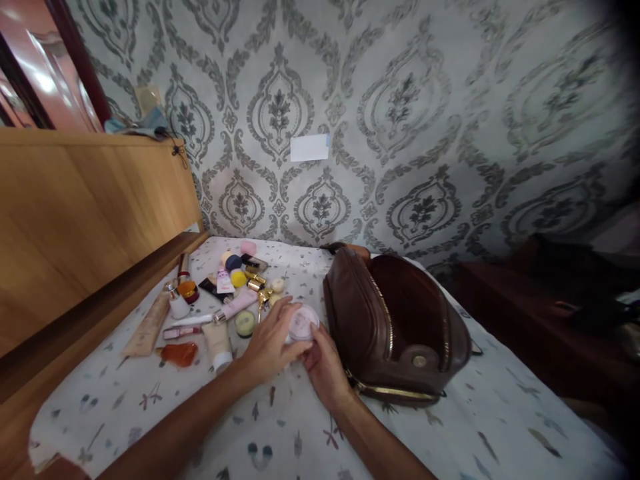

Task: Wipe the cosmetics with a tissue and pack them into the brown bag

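Between both hands is a round, pale pink cosmetic jar [303, 323], held just above the patterned sheet. My left hand [273, 343] grips it from the left, and my right hand [325, 363] has thumb and fingers on its right and lower edge. To the right stands a dark brown leather bag [357, 320], its zipped top gaping. Left of my hands lie cosmetics: a jar with a yellow-green lid [245, 323], a cream tube with a white cap [217, 345], a pink tube [240, 303] and an orange bottle [179, 354].
A large beige tube [149, 327], a white-capped bottle [177, 301], gold-coloured pieces [256, 283] and a yellow sponge [238, 278] lie further left and back. A wooden board [95, 200] borders the left side. Patterned wallpaper [350, 193] rises behind. Dark furniture [530, 320] stands at right.
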`<state>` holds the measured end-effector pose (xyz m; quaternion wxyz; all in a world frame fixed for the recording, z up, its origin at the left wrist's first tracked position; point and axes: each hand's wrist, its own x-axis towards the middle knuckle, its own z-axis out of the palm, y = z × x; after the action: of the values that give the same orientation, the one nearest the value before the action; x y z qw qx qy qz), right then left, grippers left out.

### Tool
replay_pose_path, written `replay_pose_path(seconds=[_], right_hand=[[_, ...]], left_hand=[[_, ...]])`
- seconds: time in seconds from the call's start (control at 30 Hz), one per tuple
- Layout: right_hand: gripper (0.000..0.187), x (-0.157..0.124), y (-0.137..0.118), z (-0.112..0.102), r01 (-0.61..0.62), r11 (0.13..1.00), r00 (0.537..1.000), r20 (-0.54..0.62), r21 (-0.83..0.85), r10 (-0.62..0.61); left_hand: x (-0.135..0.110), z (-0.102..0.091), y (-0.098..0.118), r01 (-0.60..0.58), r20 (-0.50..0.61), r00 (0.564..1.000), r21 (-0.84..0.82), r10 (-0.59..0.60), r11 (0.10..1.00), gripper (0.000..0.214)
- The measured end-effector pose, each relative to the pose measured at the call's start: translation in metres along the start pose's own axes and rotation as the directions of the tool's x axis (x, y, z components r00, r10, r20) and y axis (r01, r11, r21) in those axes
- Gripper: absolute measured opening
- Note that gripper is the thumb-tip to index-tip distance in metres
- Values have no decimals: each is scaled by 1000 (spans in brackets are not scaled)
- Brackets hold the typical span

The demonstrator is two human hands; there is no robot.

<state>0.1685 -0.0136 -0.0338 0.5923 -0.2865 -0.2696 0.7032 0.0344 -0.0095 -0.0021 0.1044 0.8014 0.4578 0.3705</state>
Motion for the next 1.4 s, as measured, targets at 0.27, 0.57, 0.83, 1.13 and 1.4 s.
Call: replay_pose_path(seconds=[0.27, 0.57, 0.83, 1.13, 1.4], right_hand=[[47, -3, -2, 3, 14, 995, 1000, 28, -103, -11], [53, -12, -3, 3, -76, 963, 980, 156, -258, 120], [49, -21, -15, 7, -175, 944, 959, 170, -280, 228], [43, -40, -13, -2, -235, 905, 920, 221, -355, 325], [45, -35, -14, 1, -181, 937, 961, 150, -300, 234]], left_hand=[[-4, -8, 2, -154, -252, 958, -50, 137, 987, 16], [-11, -3, 18, -111, -236, 971, -326, 33, 939, 19], [2, -8, 1, 157, -169, 915, -687, -366, 710, 31], [1, 8, 8, 283, 35, 833, -885, -552, 370, 51], [-7, 26, 15, 252, 72, 771, -947, -633, 200, 47]])
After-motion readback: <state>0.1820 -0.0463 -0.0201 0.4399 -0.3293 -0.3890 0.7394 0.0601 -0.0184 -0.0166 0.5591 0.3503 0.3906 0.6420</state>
